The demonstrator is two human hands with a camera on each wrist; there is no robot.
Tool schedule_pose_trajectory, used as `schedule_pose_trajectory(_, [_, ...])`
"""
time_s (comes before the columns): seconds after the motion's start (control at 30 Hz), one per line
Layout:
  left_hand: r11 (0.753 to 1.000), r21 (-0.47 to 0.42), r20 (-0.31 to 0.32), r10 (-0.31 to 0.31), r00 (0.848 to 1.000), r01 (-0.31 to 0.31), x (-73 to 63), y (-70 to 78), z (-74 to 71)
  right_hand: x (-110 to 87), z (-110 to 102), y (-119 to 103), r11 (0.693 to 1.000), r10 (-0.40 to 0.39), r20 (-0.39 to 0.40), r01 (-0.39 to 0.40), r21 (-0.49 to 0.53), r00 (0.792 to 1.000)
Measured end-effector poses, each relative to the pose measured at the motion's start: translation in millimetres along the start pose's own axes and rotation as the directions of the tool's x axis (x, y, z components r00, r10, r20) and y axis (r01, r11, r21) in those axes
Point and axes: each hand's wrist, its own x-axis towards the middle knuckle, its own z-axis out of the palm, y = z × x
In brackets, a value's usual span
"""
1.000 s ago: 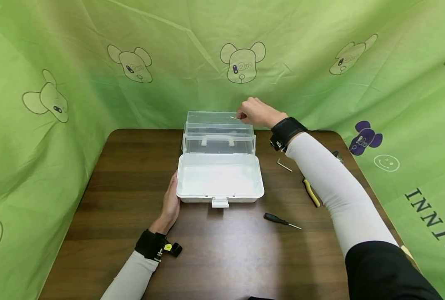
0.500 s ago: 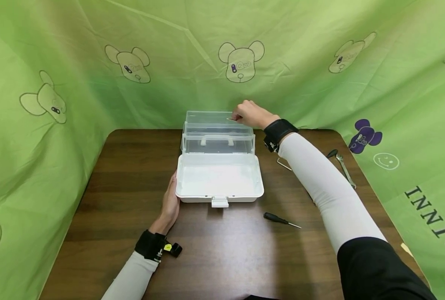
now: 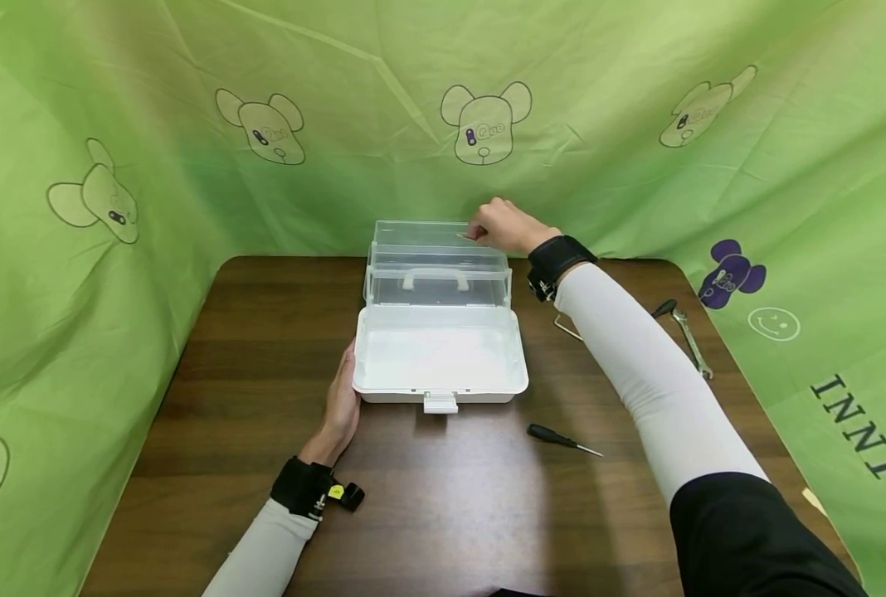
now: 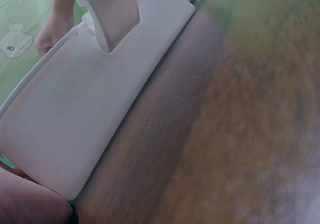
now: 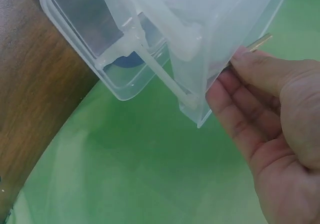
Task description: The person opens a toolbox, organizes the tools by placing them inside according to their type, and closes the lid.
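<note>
A white toolbox (image 3: pixel 440 352) stands opened on the table, its clear stepped trays (image 3: pixel 439 261) raised behind the base. My left hand (image 3: pixel 341 412) lies along the box's left side, fingers touching the wall; in the left wrist view only part of that hand (image 4: pixel 30 199) shows at the lower left corner. Over the rearmost tray's right end, my right hand (image 3: pixel 508 225) pinches a thin gold-coloured metal rod (image 5: pixel 261 41) between thumb and fingers. Its fingertips are at the clear tray's edge in the right wrist view. The rod's other end is hidden.
A black-handled screwdriver (image 3: pixel 562 439) lies right of the box. Beyond it are a hex key (image 3: pixel 567 328), partly covered by the right arm, and a wrench (image 3: pixel 693 344) beside a black-handled tool (image 3: pixel 664 308). Green cloth (image 3: pixel 368 166) hangs behind the table.
My right hand has shifted slightly left and down over the rear tray, still pinching the rod. The arm now covers the yellow-handled pliers and uncovers the wrench. The left hand stays put.
</note>
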Motion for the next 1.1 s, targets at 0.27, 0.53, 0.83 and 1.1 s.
schedule_pose_trajectory(0.27, [1.000,-0.001,0.008,0.014,1.000,-0.014,0.9,-1.9,2.0,-2.5,-0.6,2.3,0.999,0.041,0.021,-0.040,-0.018,0.999])
schedule_pose_trajectory(0.53, [1.000,0.002,0.010,0.008,1.000,-0.008,0.2,-2.1,1.8,-3.8,-8.2,-0.5,0.998,0.061,0.052,-0.060,-0.013,0.997])
schedule_pose_trajectory(0.83, [1.000,0.026,0.013,-0.009,1.000,0.008,0.4,0.4,0.3,-4.7,-20.6,-2.9,0.995,0.091,0.047,-0.089,-0.038,0.995])
schedule_pose_trajectory(1.1, [1.000,0.020,0.008,-0.007,1.000,0.007,0.2,-1.4,-0.5,-16.1,-26.0,-2.7,0.992,0.101,0.009,-0.100,-0.070,0.995])
